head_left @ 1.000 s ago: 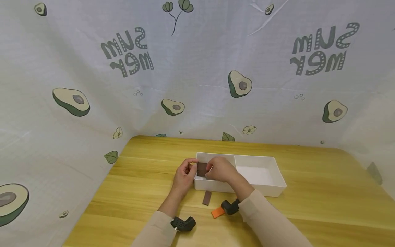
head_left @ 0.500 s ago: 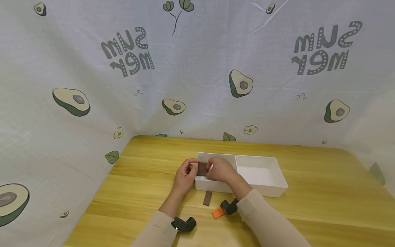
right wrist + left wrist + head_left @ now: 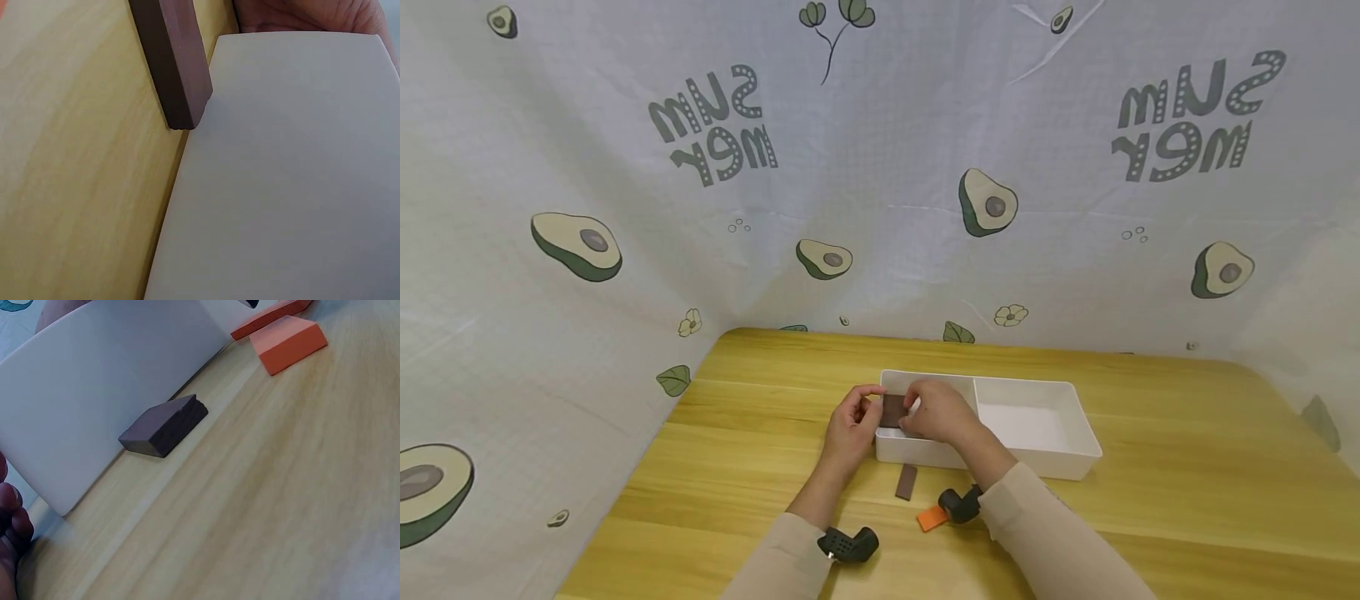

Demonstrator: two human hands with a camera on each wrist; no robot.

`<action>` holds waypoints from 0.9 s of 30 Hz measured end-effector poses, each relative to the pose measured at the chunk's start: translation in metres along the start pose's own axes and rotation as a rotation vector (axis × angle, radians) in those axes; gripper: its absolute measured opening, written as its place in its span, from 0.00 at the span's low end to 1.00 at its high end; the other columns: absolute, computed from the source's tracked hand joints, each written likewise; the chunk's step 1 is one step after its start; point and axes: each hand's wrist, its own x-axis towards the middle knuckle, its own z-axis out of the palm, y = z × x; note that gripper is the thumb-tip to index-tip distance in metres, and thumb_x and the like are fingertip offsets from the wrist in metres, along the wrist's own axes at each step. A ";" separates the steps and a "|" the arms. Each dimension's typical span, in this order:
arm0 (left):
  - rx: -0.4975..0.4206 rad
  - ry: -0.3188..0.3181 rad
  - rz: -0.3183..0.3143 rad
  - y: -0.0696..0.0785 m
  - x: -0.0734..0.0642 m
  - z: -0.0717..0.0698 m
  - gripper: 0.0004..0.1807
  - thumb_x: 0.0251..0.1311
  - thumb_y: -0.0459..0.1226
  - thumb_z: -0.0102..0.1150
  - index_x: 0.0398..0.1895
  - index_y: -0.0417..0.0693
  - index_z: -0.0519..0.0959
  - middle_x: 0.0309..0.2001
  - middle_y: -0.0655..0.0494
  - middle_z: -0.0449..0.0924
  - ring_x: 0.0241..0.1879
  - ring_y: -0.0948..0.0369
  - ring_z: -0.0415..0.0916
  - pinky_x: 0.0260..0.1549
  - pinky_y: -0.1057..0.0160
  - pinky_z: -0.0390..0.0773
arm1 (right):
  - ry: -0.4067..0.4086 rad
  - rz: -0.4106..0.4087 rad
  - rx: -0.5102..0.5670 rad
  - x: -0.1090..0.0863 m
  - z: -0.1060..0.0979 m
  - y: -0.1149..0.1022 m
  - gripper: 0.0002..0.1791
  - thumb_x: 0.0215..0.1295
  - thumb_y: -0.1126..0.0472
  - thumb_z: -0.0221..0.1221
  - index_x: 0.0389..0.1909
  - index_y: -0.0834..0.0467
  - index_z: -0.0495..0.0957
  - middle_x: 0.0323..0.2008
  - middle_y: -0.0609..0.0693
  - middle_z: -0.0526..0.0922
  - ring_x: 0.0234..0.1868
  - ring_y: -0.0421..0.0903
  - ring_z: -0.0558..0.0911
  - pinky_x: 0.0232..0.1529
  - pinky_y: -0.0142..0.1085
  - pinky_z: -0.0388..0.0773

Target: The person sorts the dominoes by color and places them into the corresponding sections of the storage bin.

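Note:
Across the table lies a white two-compartment box (image 3: 925,452). My left hand (image 3: 847,433) grips its left end, thumb and forefinger at the rim; in the left wrist view only some curled fingers (image 3: 11,503) show. My right hand (image 3: 938,411) reaches into the left compartment and pinches the right edge of a flat dark brown piece (image 3: 892,411), its fingertips partly hidden. The right wrist view shows the box's outer wall (image 3: 294,162), with part of the left hand (image 3: 312,14) behind its end.
A brown block (image 3: 906,482) lies on the wooden table (image 3: 760,400) close along the box's front wall. Nearer me is an orange block (image 3: 932,518), partly behind the right wrist camera; the left wrist view shows another orange block (image 3: 269,319). A printed curtain (image 3: 880,167) hangs behind.
Both hands stay almost where they were at the left compartment. The dark brown piece sits slightly straighter than a second ago. The whole view has shifted a little.

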 end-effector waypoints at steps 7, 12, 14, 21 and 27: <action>0.001 0.002 0.009 -0.001 0.000 0.001 0.11 0.70 0.35 0.56 0.51 0.47 0.82 0.26 0.60 0.68 0.24 0.68 0.65 0.25 0.71 0.66 | 0.049 0.021 0.050 -0.005 -0.001 -0.003 0.10 0.60 0.56 0.71 0.38 0.56 0.83 0.31 0.48 0.84 0.28 0.44 0.76 0.28 0.35 0.71; 0.010 0.007 -0.006 0.001 0.000 0.001 0.11 0.70 0.36 0.56 0.51 0.50 0.82 0.26 0.60 0.68 0.24 0.68 0.65 0.26 0.71 0.66 | 0.110 -0.005 0.132 -0.015 -0.009 -0.010 0.09 0.63 0.56 0.70 0.41 0.54 0.83 0.31 0.48 0.86 0.28 0.42 0.80 0.27 0.34 0.74; 0.012 0.007 -0.013 0.001 0.000 0.001 0.11 0.70 0.36 0.55 0.51 0.50 0.82 0.26 0.60 0.68 0.24 0.67 0.65 0.26 0.71 0.67 | 0.128 -0.021 0.163 -0.022 -0.014 -0.014 0.10 0.63 0.56 0.70 0.42 0.54 0.83 0.31 0.48 0.86 0.28 0.42 0.80 0.27 0.34 0.75; 0.011 0.002 -0.018 0.002 -0.001 0.001 0.11 0.70 0.36 0.56 0.51 0.50 0.82 0.27 0.59 0.68 0.25 0.67 0.65 0.26 0.71 0.67 | 0.160 -0.121 0.248 -0.054 -0.028 -0.021 0.06 0.63 0.58 0.70 0.40 0.51 0.84 0.25 0.42 0.84 0.24 0.40 0.77 0.26 0.34 0.74; 0.005 0.007 -0.028 0.001 -0.001 0.000 0.11 0.71 0.36 0.56 0.52 0.50 0.82 0.27 0.59 0.69 0.25 0.67 0.66 0.26 0.71 0.67 | 0.089 -0.264 0.323 -0.081 -0.028 -0.018 0.04 0.66 0.59 0.67 0.41 0.50 0.84 0.29 0.40 0.85 0.29 0.36 0.81 0.31 0.31 0.79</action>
